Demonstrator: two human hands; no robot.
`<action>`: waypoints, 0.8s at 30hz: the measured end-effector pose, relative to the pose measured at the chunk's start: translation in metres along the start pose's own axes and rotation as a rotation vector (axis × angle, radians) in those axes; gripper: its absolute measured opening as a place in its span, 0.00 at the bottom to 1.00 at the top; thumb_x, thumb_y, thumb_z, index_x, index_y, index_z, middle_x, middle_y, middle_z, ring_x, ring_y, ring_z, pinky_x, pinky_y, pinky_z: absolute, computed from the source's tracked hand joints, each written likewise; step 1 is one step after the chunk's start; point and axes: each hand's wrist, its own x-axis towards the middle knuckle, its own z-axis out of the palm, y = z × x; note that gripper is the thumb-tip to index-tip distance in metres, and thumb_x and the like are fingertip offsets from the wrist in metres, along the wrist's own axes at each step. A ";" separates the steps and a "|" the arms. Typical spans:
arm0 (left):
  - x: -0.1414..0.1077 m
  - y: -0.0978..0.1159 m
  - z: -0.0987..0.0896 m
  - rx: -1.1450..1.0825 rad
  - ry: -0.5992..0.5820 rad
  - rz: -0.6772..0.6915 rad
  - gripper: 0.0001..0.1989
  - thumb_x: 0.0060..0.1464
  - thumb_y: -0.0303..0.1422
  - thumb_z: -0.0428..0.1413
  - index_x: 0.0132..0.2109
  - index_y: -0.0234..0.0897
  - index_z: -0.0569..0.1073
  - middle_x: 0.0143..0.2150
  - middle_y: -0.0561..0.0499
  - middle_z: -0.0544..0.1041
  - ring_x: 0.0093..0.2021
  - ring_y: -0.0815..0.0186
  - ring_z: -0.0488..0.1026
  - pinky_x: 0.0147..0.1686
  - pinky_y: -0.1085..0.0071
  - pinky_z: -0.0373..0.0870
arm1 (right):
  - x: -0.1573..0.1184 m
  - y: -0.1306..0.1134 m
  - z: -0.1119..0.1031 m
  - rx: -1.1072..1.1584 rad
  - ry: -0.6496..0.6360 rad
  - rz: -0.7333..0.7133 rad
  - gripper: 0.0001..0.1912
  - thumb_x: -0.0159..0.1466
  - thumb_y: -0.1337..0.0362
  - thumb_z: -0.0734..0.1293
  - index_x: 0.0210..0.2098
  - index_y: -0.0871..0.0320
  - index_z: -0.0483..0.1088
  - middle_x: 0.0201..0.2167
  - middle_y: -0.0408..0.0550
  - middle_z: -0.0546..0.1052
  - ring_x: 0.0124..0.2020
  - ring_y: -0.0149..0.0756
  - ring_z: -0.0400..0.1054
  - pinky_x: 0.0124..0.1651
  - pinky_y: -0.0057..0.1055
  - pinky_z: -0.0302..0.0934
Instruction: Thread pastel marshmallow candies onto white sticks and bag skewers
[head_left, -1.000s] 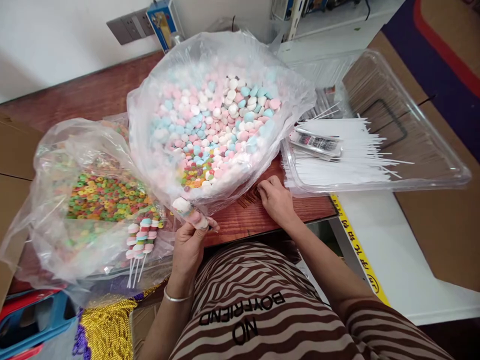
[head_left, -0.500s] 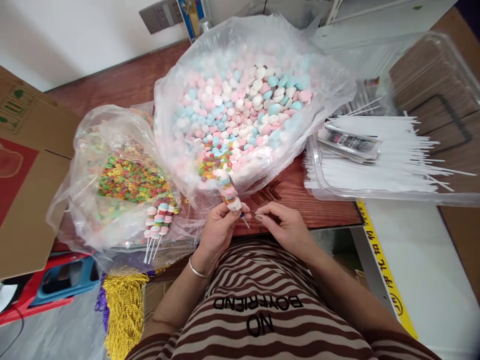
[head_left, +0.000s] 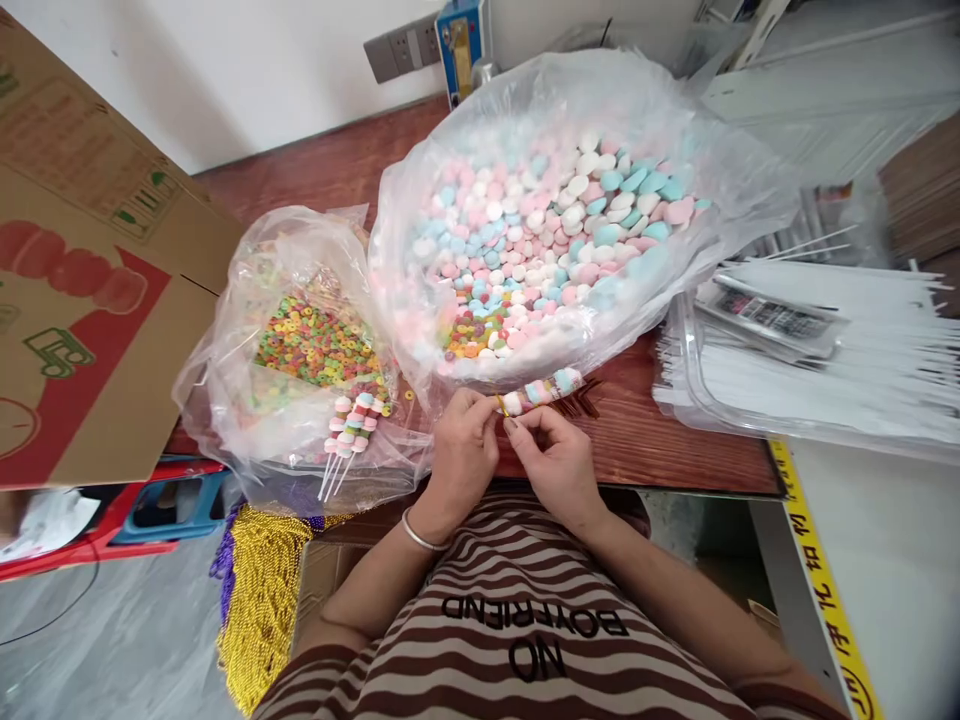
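Observation:
A marshmallow candy skewer [head_left: 551, 388] in a clear wrapper lies sideways in front of me, its candy end pointing right. My left hand [head_left: 466, 440] is closed around the stick end of it. At the base of the candies shows a thin gold twist tie [head_left: 503, 406]. My right hand [head_left: 556, 462] pinches at this tie with thumb and forefinger, close against the left fingertips. The fingers partly hide the tie and the stick. Beneath the skewer's candy end, several brown-gold strips [head_left: 583, 398] lie on the table.
A big clear bag [head_left: 397, 215] of pastel candies stands behind my hands. To its left, another bag [head_left: 202, 375] holds colourful ring candies, with finished-looking skewers [head_left: 351, 425] on it. White sticks [head_left: 795, 375] fill a plastic tray [head_left: 694, 375] at right. A cardboard box [head_left: 67, 130] stands far left.
The skewer has swung from pointing away and up to pointing right. A gold tie now shows at its base, and my hands have come together. The view has shifted left.

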 end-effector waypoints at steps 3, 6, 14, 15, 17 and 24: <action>-0.006 -0.002 0.006 0.125 0.098 0.072 0.08 0.65 0.25 0.53 0.47 0.37 0.75 0.36 0.49 0.75 0.36 0.65 0.73 0.37 0.70 0.70 | 0.007 0.008 0.006 0.035 0.016 0.085 0.15 0.64 0.57 0.67 0.24 0.55 0.67 0.20 0.39 0.68 0.22 0.29 0.59 0.26 0.29 0.55; -0.010 -0.006 0.009 0.173 0.168 0.153 0.10 0.66 0.26 0.52 0.52 0.36 0.73 0.36 0.48 0.76 0.35 0.65 0.74 0.37 0.70 0.70 | 0.010 0.010 0.003 0.046 0.007 0.123 0.15 0.63 0.55 0.68 0.23 0.55 0.67 0.19 0.39 0.67 0.23 0.30 0.57 0.26 0.29 0.54; -0.001 -0.001 0.004 -0.467 0.073 -0.243 0.05 0.61 0.31 0.59 0.42 0.36 0.80 0.33 0.50 0.77 0.34 0.67 0.72 0.35 0.71 0.69 | 0.012 0.009 0.001 0.078 -0.023 0.093 0.15 0.64 0.54 0.69 0.26 0.56 0.68 0.22 0.41 0.70 0.26 0.32 0.60 0.28 0.29 0.57; 0.001 -0.001 0.004 -0.669 0.021 -0.374 0.06 0.58 0.34 0.62 0.40 0.36 0.79 0.29 0.52 0.75 0.29 0.70 0.70 0.31 0.73 0.67 | 0.013 0.009 0.000 0.090 -0.036 0.079 0.15 0.64 0.53 0.69 0.27 0.56 0.68 0.23 0.42 0.72 0.27 0.33 0.62 0.29 0.29 0.59; 0.005 0.000 0.004 -1.048 -0.088 -0.597 0.13 0.50 0.39 0.68 0.37 0.34 0.78 0.24 0.56 0.69 0.23 0.74 0.62 0.23 0.76 0.59 | 0.015 0.010 -0.002 0.091 -0.050 0.047 0.15 0.65 0.53 0.69 0.28 0.55 0.69 0.25 0.43 0.74 0.28 0.34 0.65 0.32 0.30 0.62; 0.007 0.005 0.008 -1.412 -0.224 -0.795 0.22 0.38 0.39 0.75 0.34 0.32 0.75 0.24 0.58 0.66 0.20 0.80 0.56 0.18 0.81 0.50 | 0.025 0.010 -0.020 0.072 -0.140 -0.034 0.12 0.65 0.55 0.71 0.42 0.56 0.75 0.38 0.47 0.79 0.39 0.38 0.72 0.46 0.34 0.67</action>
